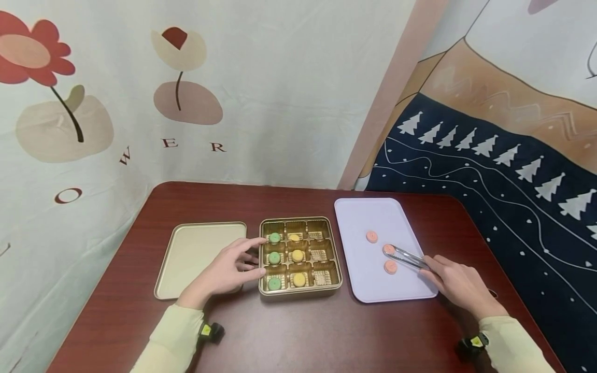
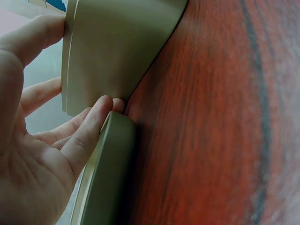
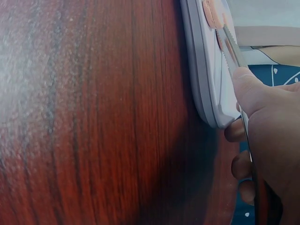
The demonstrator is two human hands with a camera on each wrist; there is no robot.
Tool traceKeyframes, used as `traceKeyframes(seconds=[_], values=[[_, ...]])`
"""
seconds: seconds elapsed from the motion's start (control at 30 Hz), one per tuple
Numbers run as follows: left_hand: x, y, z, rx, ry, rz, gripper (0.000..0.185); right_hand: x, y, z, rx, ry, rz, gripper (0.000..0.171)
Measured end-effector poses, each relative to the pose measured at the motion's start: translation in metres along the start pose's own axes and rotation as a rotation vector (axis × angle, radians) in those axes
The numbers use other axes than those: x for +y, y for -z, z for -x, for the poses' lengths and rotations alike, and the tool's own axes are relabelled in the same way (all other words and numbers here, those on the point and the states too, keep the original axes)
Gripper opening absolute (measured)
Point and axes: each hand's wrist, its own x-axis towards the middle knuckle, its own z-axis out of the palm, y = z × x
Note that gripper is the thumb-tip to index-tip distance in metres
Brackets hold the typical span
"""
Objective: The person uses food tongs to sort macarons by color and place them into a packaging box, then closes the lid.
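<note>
Right hand (image 1: 459,285) has the metal tongs (image 1: 410,259) pinched between thumb and fingers, tips straddling the middle pink disc (image 1: 388,249) on the lilac tray (image 1: 364,280); can't really tell if they're squeezing it. One pink disc sits farther back, another nearer. Left hand (image 1: 225,270) has its fingers spread, touching the left side of the gold box (image 1: 303,293), which has three green discs (image 1: 274,257) and three yellow discs (image 1: 297,255) in its compartments.
</note>
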Motion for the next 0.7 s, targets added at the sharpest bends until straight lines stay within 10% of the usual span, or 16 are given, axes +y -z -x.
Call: traceKeyframes(seconds=[0.7], values=[[-0.0004, -0.0003, 0.0011, 0.002, 0.013, 0.003, 0.076, -0.0042, 0.0061, -0.0046, 0.056, 0.039, 0.015, 0.045]])
